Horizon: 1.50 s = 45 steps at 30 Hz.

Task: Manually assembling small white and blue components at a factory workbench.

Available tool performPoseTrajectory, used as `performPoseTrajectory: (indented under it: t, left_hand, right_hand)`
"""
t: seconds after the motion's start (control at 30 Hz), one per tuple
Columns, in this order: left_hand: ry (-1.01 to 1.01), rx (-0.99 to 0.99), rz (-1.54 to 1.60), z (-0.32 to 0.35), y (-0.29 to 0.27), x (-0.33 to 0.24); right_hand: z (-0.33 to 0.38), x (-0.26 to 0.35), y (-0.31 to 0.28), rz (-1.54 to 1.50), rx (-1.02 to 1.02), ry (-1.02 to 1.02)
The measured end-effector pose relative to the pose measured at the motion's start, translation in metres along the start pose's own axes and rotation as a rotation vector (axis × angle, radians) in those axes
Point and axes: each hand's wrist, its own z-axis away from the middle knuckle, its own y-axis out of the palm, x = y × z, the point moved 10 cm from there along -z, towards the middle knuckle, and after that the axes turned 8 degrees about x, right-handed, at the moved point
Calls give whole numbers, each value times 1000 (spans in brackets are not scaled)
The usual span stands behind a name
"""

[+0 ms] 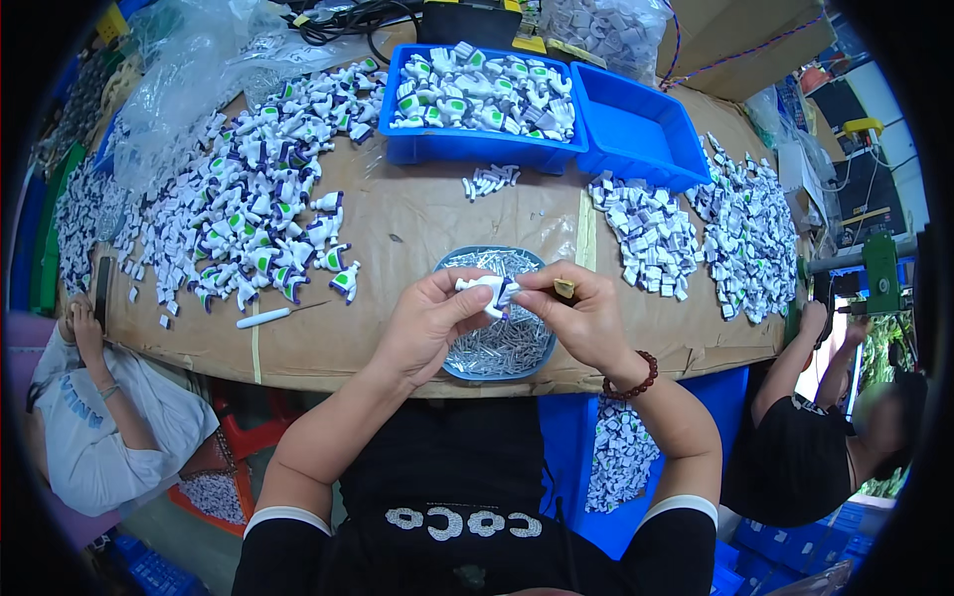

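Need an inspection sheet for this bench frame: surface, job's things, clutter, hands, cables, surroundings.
Surface: cardboard-covered table.
Job's things: small white plastic part held over a blue dish of metal pins.
Clutter: pile of white, green and purple parts; small white pieces; filled blue bin; empty blue bin; white-handled tool.
Hands: left hand and right hand both pinch the part.
Cables: black bundle at far edge.
Surroundings: seated people on both sides.

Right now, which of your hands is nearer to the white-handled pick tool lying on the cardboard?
Left. The left hand sits just right of the white-handled tool, with bare cardboard between them. The right hand is farther right, beyond the small white part both hands pinch over the blue dish.
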Motion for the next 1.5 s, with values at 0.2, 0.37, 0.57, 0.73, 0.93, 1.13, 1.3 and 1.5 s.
performPoseTrajectory:
  t: [0.2, 0.37, 0.57, 0.73, 0.93, 1.13, 1.3, 1.5]
  left_hand:
    - [154, 0, -182, 4, 3, -10]
    - [270, 30, -316, 7, 10, -22]
    - [283, 37, -333, 9, 9, -24]
    - [207, 106, -135, 6, 4, -13]
    - [309, 26, -480, 12, 11, -31]
    - [415, -92, -735, 11, 5, -36]
    - [347, 8, -1112, 0, 38, -37]
    - [-17, 124, -802, -8, 25, -18]
  right_hand:
    - [-4, 7, 3, 99, 54, 28]
    - [-5, 12, 3, 151, 57, 36]
    - [-7, 15, 8, 206, 100, 49]
    - [-10, 25, 10, 102, 118, 62]
    - [-12, 26, 8, 235, 81, 31]
    - [-14, 29, 6, 373, -4, -84]
    - [-13, 40, 8, 385, 102, -90]
    - [-5, 62, 9, 458, 154, -278]
